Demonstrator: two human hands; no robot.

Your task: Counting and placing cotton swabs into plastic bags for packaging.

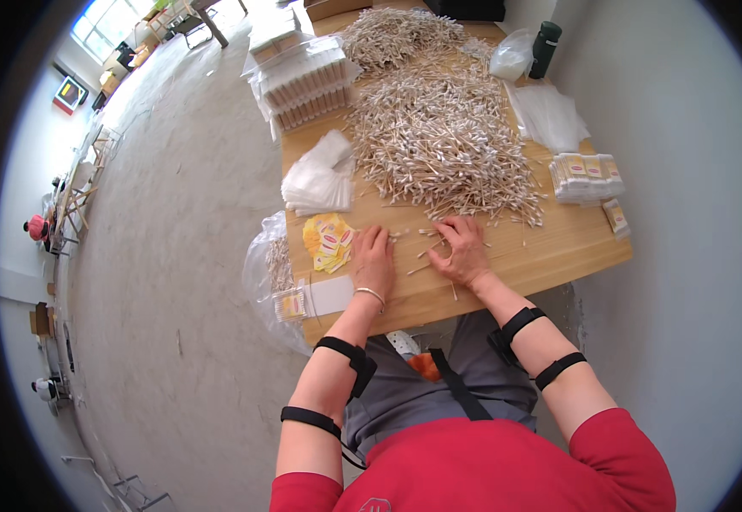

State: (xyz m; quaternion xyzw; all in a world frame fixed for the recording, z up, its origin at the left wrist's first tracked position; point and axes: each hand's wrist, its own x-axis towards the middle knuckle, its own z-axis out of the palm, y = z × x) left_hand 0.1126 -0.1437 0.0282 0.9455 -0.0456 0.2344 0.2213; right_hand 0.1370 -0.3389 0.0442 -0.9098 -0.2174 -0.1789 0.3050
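On the table point(559, 246), a few loose cotton swabs point(420, 269) lie just left of the curled right hand point(463, 249), farther from the left hand point(373, 256) with fingers close together, their axes mostly slanting crosswise; whether either hand pinches any, I cannot tell

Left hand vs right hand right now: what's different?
Wrist: the left hand has a pale bangle; none shows on the right hand's.
Pose: the left's fingers lie close together, pointing forward; the right's thumb and fingers curve apart around a gap.
Place: the left is beside yellow cards; the right is at the swab pile's near edge.
Shared: both ungloved, at the tabletop.
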